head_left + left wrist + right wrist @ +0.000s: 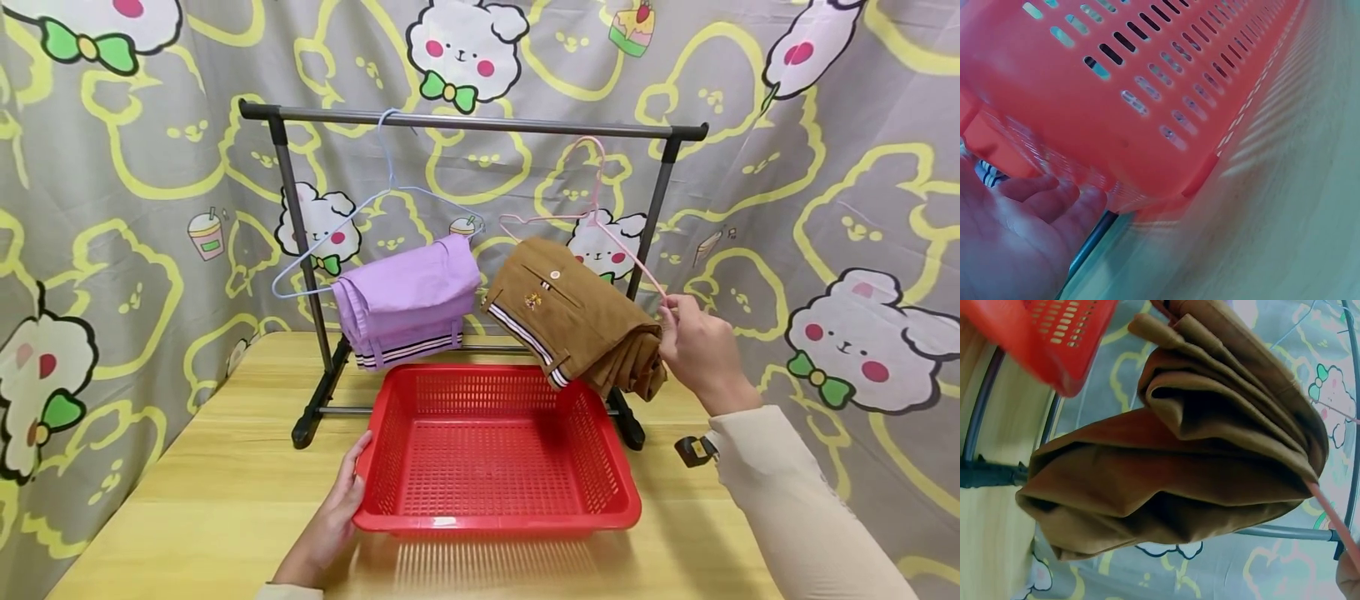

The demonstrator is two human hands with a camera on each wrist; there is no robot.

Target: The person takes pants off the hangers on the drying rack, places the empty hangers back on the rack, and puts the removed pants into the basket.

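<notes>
My right hand point(701, 346) pinches the lower right corner of a pink hanger point(600, 208). Brown trousers point(573, 308), folded, drape over that hanger with their striped waistband low; their folds fill the right wrist view. The pink hook appears just below the rail of a clothes rack point(487, 123). At the left side of a red plastic basket point(495, 523), my left hand point(337, 500) touches the wall near the rim with extended fingers. The left wrist view shows its fingers point(1054, 200) against the slotted outside. No clothes show inside the basket.
Folded lavender trousers point(408, 292) hang on a blue hanger point(390, 158), hooked over the rail's left half. The rack's black feet point(303, 429) stand on a wooden table point(187, 492). A patterned curtain point(120, 275) surrounds the table's back and sides.
</notes>
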